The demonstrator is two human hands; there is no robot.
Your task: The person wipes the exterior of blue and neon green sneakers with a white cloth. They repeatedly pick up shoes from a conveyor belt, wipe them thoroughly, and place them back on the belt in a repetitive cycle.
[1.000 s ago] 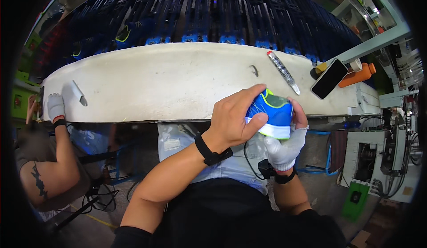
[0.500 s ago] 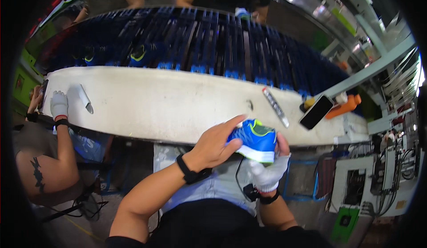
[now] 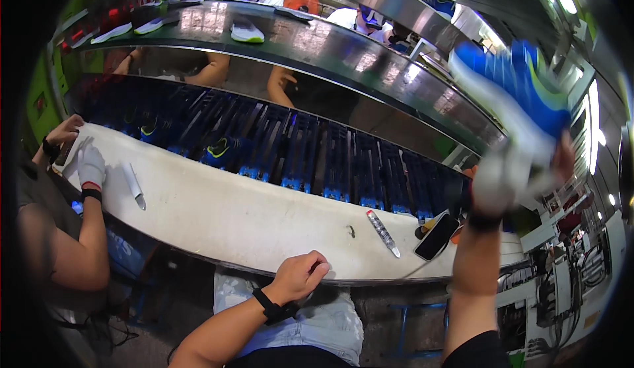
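High on the right, my right hand, in a white glove with bare fingertips, grips a blue sneaker by its heel end. The shoe has a thick white sole and yellow-green collar trim; both hand and shoe are smeared by motion. At the near edge of the white tabletop, my left hand is bare and loosely curled closed, with nothing showing in it. A marker with a red end and a dark phone lie on the tabletop between my hands.
Beyond the tabletop runs a dark slatted roller conveyor carrying blue shoes. A raised shelf behind it holds several soles. At left, a co-worker's gloved hand rests near a white tube. Machinery stands at right.
My right hand has lifted the sneaker from the table's near edge to the upper right. My left hand has let go of it and curled closed. The view has tilted up, showing the shelf.
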